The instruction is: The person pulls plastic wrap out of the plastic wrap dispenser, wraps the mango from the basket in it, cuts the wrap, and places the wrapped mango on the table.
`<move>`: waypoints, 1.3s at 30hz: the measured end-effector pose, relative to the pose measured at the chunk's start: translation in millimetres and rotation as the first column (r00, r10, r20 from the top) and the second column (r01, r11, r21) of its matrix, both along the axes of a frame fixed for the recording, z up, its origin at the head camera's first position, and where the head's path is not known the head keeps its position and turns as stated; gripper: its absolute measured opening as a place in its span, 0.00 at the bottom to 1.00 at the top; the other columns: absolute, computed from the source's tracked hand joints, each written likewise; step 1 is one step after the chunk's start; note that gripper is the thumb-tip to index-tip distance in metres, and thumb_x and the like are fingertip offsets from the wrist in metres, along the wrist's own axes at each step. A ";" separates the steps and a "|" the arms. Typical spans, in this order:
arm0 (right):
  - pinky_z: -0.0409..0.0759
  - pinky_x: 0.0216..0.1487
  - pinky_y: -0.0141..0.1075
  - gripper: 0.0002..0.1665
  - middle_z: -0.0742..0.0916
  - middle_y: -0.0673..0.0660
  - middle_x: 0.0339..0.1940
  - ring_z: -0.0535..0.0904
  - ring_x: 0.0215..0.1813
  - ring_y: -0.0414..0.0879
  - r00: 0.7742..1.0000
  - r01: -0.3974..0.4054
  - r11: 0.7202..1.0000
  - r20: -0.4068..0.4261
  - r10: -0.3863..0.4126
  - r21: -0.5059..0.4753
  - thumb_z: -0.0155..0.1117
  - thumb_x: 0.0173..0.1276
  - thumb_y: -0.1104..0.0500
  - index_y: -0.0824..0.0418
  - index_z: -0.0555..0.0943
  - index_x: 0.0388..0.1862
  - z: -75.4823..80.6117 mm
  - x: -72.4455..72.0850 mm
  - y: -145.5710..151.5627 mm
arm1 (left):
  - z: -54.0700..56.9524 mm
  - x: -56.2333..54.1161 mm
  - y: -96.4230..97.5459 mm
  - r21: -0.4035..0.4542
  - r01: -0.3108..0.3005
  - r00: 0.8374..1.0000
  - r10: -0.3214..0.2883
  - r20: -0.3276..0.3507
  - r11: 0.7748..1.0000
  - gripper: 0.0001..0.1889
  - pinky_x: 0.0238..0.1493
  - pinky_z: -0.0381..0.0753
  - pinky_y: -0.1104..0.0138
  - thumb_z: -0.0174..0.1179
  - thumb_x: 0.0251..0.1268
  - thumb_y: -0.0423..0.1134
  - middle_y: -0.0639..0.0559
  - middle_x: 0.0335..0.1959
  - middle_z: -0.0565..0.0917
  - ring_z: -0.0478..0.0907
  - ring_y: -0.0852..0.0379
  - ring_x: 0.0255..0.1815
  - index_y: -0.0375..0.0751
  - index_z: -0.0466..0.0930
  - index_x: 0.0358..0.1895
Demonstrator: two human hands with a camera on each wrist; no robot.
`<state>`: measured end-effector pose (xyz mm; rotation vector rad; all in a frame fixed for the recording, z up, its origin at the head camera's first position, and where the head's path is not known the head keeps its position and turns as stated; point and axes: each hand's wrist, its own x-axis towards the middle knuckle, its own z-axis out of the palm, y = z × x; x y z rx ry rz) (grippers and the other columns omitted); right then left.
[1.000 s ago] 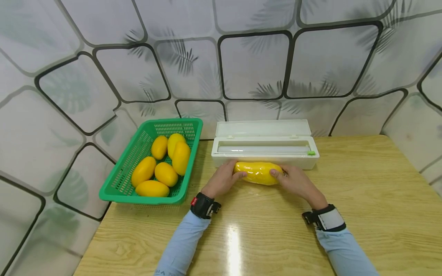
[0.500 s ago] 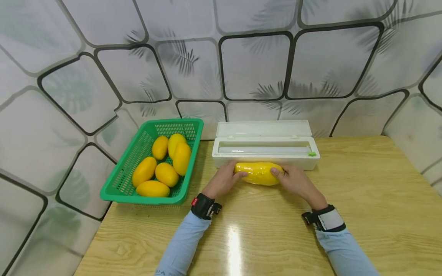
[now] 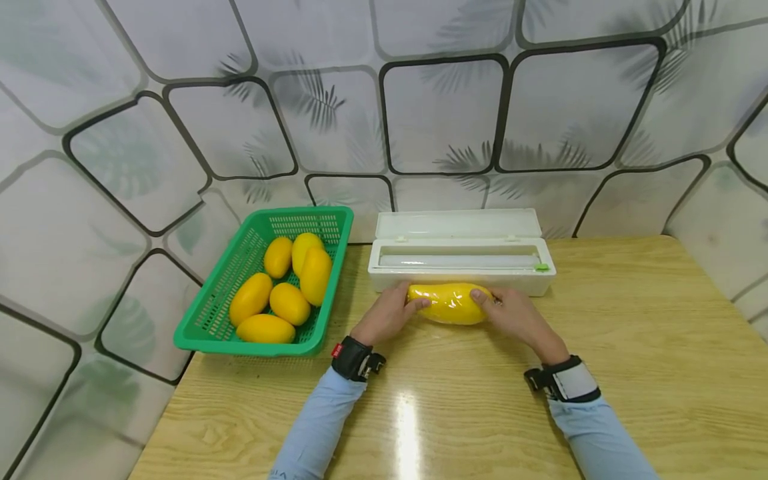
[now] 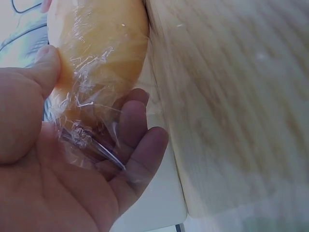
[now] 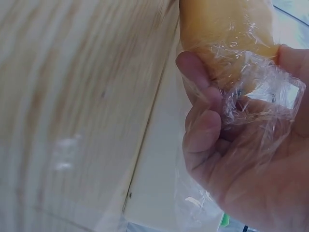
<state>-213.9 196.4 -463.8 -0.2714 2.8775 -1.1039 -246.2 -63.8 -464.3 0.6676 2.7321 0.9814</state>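
Observation:
A yellow mango (image 3: 450,304) wrapped in clear cling film lies sideways between my two hands, just in front of the white cling film dispenser (image 3: 461,273). My left hand (image 3: 387,312) grips its left end, thumb on top and fingers curled beneath. At the other end, my right hand (image 3: 515,317) holds it the same way. Loose film (image 4: 89,135) bunches against the left palm in the left wrist view. More crumpled film (image 5: 260,96) gathers in the right palm, and a strip of it hangs down past the fingers.
A green plastic basket (image 3: 186,333) with several mangoes stands at the left of the wooden table (image 3: 480,413). The dispenser's lid (image 3: 457,224) is raised; a green slider (image 3: 541,267) sits at its right end. A patterned wall (image 3: 444,113) rises behind.
The wrapped mango has turned slightly in my hands, and its lower edge sits a touch nearer to me. Both hands stay in nearly the same place.

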 end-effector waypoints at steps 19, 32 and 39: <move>0.66 0.28 0.36 0.35 0.72 0.53 0.19 0.68 0.25 0.45 0.992 0.015 0.997 0.130 -0.005 -0.075 0.41 0.79 0.35 0.62 0.77 0.30 1.4 -1.1 2.9 | -0.1 -0.1 0.3 -0.029 0.016 0.999 -0.015 0.053 0.999 0.23 0.31 0.68 0.67 0.49 0.75 0.57 0.55 0.24 0.64 0.66 0.59 0.25 0.37 0.74 0.47; 0.65 0.25 0.34 0.37 0.70 0.51 0.16 0.65 0.22 0.44 0.990 0.017 0.996 0.143 -0.004 -0.091 0.39 0.79 0.34 0.59 0.71 0.19 -3.5 -3.0 4.4 | -1.0 1.5 -1.6 -0.035 0.018 0.994 -0.014 0.105 0.999 0.24 0.24 0.62 0.68 0.45 0.77 0.59 0.55 0.21 0.62 0.61 0.59 0.20 0.39 0.69 0.35; 0.65 0.25 0.34 0.37 0.70 0.51 0.16 0.66 0.22 0.44 0.992 0.014 0.997 0.125 -0.005 -0.075 0.39 0.80 0.36 0.60 0.73 0.20 -4.5 -3.5 4.3 | -0.8 1.7 -1.9 -0.043 0.029 0.992 -0.023 0.123 0.999 0.26 0.23 0.61 0.68 0.42 0.77 0.61 0.55 0.20 0.62 0.60 0.59 0.19 0.40 0.68 0.33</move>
